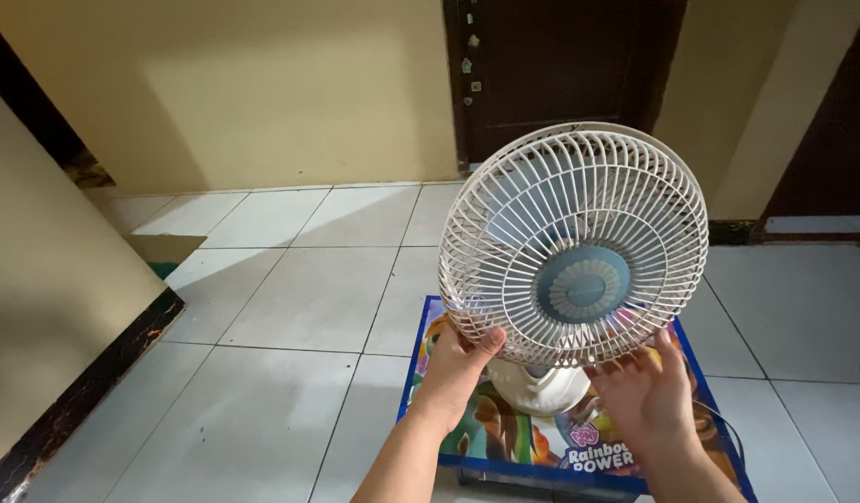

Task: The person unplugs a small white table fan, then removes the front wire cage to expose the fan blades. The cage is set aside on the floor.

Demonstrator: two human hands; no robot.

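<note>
I see the round white plastic fan with its wire grille [574,244] held upright over a blue-edged, colourful picture mat [504,433] on the white tiled floor [281,307]. My left hand [458,368] clasps the grille's lower left rim; my right hand [646,391] touches the lower right rim, fingers spread. A dark wooden door [560,65] stands behind.

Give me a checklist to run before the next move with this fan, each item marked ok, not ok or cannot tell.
1. Left hand grips the lower left rim of the white fan grille: ok.
2. Right hand supports the lower right rim, fingers spread: ok.
3. Fan base rests on the colourful blue-edged box: ok.
4. Blades at rest behind the grille: cannot tell.
5. Cable at the right, unplugged: cannot tell.
6. Grille clips released: cannot tell.
</note>
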